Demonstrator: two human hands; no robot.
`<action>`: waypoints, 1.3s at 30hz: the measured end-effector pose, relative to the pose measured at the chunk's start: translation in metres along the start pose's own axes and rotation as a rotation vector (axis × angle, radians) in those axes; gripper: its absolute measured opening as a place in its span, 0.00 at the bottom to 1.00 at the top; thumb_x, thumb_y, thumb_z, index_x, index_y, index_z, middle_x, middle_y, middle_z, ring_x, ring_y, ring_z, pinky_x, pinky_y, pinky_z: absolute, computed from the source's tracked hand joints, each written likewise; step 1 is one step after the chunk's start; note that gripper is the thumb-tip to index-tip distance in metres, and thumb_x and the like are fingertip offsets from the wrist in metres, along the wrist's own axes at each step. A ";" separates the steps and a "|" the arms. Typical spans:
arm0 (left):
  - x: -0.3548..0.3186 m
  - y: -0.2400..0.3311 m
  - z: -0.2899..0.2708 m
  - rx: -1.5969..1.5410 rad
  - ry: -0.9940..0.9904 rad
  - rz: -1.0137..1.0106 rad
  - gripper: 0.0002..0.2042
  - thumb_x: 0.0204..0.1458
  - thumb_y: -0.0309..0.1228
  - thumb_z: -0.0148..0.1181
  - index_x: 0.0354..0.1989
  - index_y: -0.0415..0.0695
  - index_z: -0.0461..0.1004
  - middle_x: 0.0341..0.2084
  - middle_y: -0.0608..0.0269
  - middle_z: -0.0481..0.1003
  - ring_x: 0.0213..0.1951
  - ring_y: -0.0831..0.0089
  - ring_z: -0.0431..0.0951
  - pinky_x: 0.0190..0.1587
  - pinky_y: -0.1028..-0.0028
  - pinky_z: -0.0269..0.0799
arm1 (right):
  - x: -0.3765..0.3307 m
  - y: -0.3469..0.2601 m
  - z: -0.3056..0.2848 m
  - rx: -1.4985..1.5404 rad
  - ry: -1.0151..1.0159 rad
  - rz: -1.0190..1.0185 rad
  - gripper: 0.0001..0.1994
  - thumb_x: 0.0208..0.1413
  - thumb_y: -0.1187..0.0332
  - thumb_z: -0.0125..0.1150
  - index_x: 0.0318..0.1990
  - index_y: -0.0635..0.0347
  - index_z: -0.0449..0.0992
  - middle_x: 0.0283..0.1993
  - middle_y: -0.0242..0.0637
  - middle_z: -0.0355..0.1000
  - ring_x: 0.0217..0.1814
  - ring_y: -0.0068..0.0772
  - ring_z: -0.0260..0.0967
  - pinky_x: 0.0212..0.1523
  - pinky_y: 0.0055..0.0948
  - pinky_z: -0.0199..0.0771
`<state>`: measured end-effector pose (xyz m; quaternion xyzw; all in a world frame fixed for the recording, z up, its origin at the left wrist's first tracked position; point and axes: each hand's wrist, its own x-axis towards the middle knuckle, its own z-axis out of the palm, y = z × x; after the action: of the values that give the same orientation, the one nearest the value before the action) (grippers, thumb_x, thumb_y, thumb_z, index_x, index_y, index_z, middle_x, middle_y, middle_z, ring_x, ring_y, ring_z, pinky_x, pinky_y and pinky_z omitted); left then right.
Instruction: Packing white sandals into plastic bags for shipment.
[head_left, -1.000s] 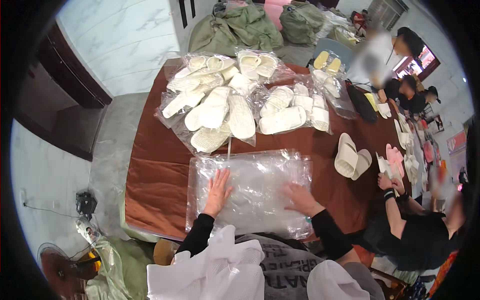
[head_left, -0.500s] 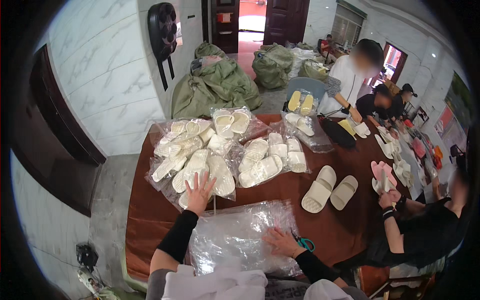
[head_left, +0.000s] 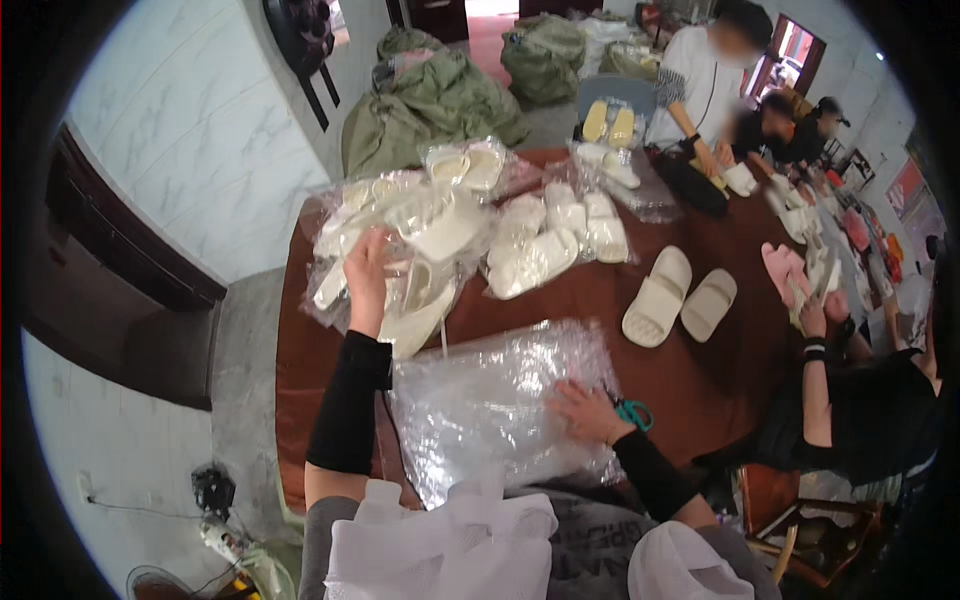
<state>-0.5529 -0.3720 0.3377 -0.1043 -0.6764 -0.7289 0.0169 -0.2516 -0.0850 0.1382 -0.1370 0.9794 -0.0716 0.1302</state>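
Observation:
My left hand is closed at the near left edge of a heap of bagged slippers, gripping a clear bag of cream slippers that is tilted up and slightly blurred. Other bagged slippers lie beside it. My right hand rests with fingers spread on a stack of clear plastic bags in front of me. Scissors with teal handles poke out beside that hand; their blades are hidden. An unbagged pair of cream slippers sits farther right on the brown-covered table.
A dark bag and yellow slippers on a grey chair are at the far side. Co-workers handle slippers along the right; one in black sits close by. Green sacks stand behind the table. White cloth covers my front.
My left hand has gone from spread on the bagged slippers to closed on one bag, tilting it up. My right hand stays on the plastic bags. The view has tipped downward.

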 end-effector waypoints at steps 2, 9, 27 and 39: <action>-0.035 0.040 0.010 -0.147 -0.018 -0.061 0.17 0.65 0.40 0.47 0.51 0.39 0.70 0.40 0.58 0.76 0.34 0.68 0.81 0.28 0.74 0.76 | 0.001 0.002 0.005 0.010 0.001 0.012 0.39 0.45 0.54 0.62 0.69 0.32 0.56 0.75 0.39 0.47 0.76 0.49 0.42 0.63 0.65 0.52; -0.156 -0.019 -0.014 -0.375 0.015 -0.547 0.18 0.63 0.42 0.51 0.52 0.40 0.68 0.44 0.52 0.75 0.44 0.68 0.76 0.44 0.70 0.75 | 0.012 0.029 0.049 0.235 0.104 -0.017 0.39 0.45 0.54 0.62 0.69 0.36 0.58 0.73 0.39 0.50 0.75 0.48 0.46 0.64 0.62 0.50; -0.322 -0.175 -0.049 0.936 -0.146 0.067 0.30 0.60 0.36 0.51 0.70 0.47 0.51 0.71 0.51 0.44 0.72 0.49 0.42 0.69 0.47 0.35 | -0.035 0.039 -0.028 0.746 0.492 0.313 0.09 0.55 0.74 0.55 0.42 0.59 0.78 0.42 0.37 0.76 0.45 0.34 0.73 0.45 0.31 0.73; -0.315 -0.172 -0.046 0.733 -0.135 0.083 0.29 0.59 0.27 0.48 0.70 0.46 0.51 0.72 0.50 0.42 0.71 0.49 0.45 0.70 0.50 0.34 | -0.016 0.020 -0.017 0.683 0.443 0.448 0.09 0.57 0.64 0.58 0.40 0.59 0.74 0.29 0.38 0.75 0.29 0.25 0.73 0.30 0.25 0.73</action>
<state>-0.2798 -0.4397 0.1103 -0.1667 -0.8873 -0.4284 0.0381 -0.2465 -0.0594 0.1549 0.1474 0.9093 -0.3878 -0.0320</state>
